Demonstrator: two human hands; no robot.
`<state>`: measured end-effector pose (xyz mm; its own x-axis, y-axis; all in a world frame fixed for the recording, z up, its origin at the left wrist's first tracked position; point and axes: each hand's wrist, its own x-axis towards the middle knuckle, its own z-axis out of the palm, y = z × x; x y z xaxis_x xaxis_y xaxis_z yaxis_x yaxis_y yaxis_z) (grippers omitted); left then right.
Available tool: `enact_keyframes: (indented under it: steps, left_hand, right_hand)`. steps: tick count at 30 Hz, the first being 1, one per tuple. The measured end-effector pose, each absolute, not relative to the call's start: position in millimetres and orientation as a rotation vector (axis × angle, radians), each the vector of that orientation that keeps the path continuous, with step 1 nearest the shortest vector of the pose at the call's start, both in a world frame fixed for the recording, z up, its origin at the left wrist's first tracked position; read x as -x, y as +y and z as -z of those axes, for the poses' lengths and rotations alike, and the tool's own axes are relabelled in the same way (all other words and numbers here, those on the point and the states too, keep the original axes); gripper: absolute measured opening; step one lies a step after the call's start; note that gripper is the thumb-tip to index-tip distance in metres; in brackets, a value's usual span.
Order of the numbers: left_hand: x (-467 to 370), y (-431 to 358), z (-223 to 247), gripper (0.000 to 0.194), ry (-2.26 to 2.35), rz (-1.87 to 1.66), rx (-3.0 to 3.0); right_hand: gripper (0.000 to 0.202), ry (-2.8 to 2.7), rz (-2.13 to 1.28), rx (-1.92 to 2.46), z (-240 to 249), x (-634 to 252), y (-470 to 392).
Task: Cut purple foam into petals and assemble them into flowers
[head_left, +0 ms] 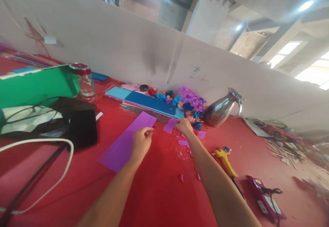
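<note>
My left hand [141, 144] hovers over the right edge of a long purple paper strip [119, 148], its thumb and fingers curled together. A tiny dark thing shows by its fingertips, too small to make out. Farther right, my right hand [184, 125] has its fingers closed at the edge of a purple paper piece [169, 126] on the red table. More cut purple pieces [183, 142] and small scraps lie beneath my right wrist. Just behind that hand is a pile of paper flowers [191, 100] in purple, blue and pink.
Blue paper sheets [151, 102] lie along the back. A metal jug [221, 109] stands right of the flowers. A yellow glue gun [226, 162] and purple power strip [266, 198] lie at right. At left are a black phone [82, 129], glass jar [86, 83] and white cable [68, 167].
</note>
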<state>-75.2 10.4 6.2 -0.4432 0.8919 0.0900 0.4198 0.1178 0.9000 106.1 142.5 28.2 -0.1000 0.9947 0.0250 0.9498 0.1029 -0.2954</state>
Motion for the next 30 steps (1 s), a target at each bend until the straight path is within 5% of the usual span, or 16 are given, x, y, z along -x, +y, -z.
enact_keyframes:
  steps: [7,14,24,30]
  left_hand:
    - [74.1,11.7,-1.8,0.021,1.868,-1.299,-1.272]
    - [75.6,9.7,-3.8,0.021,1.889,-1.278,-1.264]
    - [67.9,12.4,-8.9,0.046,1.496,-1.449,-0.964]
    - [71.0,13.6,-7.5,0.033,1.57,-1.427,-0.993]
  right_hand:
    - [0.02,-2.069,-0.272,1.897,-57.4,-102.7,134.5]
    - [0.002,-2.153,-0.468,1.86,-30.5,-85.4,107.3]
    - [0.021,-2.148,-0.781,1.393,-28.3,-65.2,64.4]
    - [0.02,-2.19,-0.171,1.711,-36.3,-103.0,80.8]
